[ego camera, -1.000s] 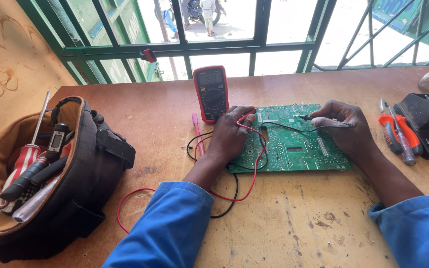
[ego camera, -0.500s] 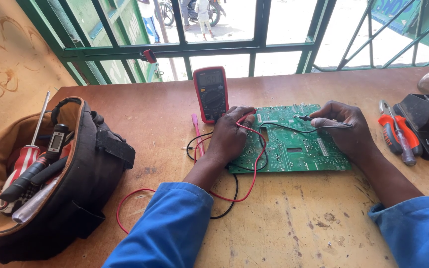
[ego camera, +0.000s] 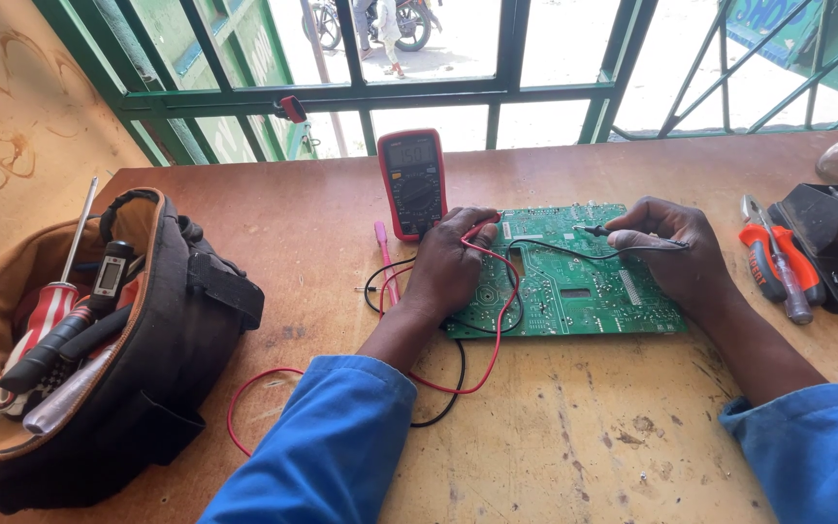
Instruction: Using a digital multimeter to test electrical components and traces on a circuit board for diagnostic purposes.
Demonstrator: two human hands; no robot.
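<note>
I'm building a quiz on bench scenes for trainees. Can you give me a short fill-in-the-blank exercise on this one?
1. Both hands rest on a ____ circuit board.
2. The right hand holds a probe with a ____ lead.
3. The red meter stands on the table, just ____ the left hand.
4. The screwdrivers sit in a tool ____.

Missing words: green; black; behind; bag

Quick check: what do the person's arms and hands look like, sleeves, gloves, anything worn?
Both hands, left hand and right hand, are bare: no gloves, and no rings or watch visible. Both arms wear bright blue long sleeves, left sleeve and right sleeve, pushed back, leaving the forearms bare.
</note>
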